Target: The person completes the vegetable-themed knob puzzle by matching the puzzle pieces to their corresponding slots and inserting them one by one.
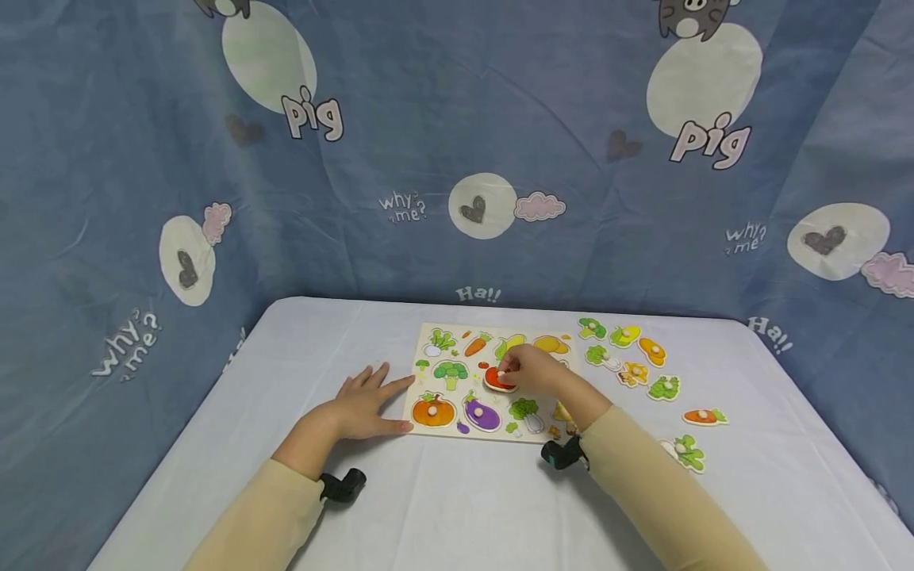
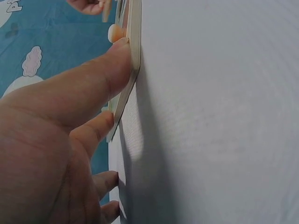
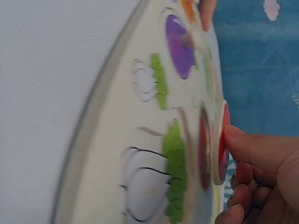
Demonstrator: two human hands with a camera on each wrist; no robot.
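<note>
My right hand [image 1: 535,371] pinches a red tomato puzzle piece [image 3: 223,158] at its face, over the middle of a wooden vegetable puzzle board [image 1: 493,437]. In the right wrist view the piece stands a little off the board, beside the red tomato picture [image 3: 204,149]. My left hand [image 1: 360,408] is spread at the board's left edge. Its thumb [image 2: 107,70] touches that edge, close to a round knob [image 2: 115,33]. A pumpkin piece [image 1: 432,411] and an eggplant piece [image 1: 481,415] with knobs lie in the board's front row.
Right of the board lie several loose pieces: a broccoli [image 1: 591,327], a corn [image 1: 625,336], a carrot [image 1: 705,417] and a leafy white vegetable [image 1: 689,454] among them. White cloth [image 1: 286,381] covers the table. A blue printed curtain [image 1: 400,262] hangs behind.
</note>
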